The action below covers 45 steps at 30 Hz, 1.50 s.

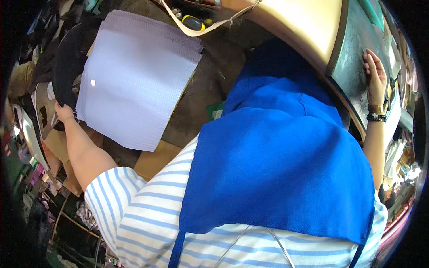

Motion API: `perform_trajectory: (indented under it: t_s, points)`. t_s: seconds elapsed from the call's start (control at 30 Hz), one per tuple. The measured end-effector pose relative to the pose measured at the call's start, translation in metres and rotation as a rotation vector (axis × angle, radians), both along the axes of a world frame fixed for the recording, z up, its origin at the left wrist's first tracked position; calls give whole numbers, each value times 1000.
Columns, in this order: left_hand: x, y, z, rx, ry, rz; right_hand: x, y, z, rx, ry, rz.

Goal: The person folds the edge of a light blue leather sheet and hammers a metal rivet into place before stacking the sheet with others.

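Observation:
My left hand (65, 112) is at the lower end of a black curved piece (65, 67), beside a stack of pale lilac textured sheets (138, 76). Its fingers look curled; what they hold, if anything, is hidden. The sheets lie slightly fanned, with a small white round spot (93, 82) near their left edge. On the far right, my right hand (376, 73) is raised over a black board (357, 58), fingers loosely bent and apart, nothing visible in them. Whether it touches the board I cannot tell.
A pale curved tabletop (299, 27) borders the black board. Ahead hang a beige strap (178, 22) and a yellow-and-black tool (193, 22). A blue apron (277, 169) covers my lap. Brown cardboard (156, 158) lies below the sheets, with clutter along both sides.

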<state>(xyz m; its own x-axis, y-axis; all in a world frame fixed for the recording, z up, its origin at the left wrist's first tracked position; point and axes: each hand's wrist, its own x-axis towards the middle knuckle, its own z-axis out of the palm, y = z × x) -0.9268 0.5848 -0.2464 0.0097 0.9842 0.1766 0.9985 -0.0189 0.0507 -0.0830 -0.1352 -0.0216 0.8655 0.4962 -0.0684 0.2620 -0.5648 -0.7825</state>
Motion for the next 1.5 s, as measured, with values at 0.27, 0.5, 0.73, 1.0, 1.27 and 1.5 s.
perform_trajectory:
  t_s: [0.27,0.5,0.73,1.0,1.27,1.5]
  points:
    - [62,-89,43,235,42,-62,8,11,-7,105,13,87]
    - [328,-397,104,-299,229,-747,6,0,-13,183,38,105]
    - [318,-371,26,-170,209,-510,31,-14,-32,283,153,193]
    - [342,-373,8,-309,199,-516,-6,-60,-14,470,86,201]
    - [388,-391,28,-353,270,-325,-6,-145,-17,482,43,33]
    - [406,-475,26,-300,109,-811,-66,-105,54,806,370,581]
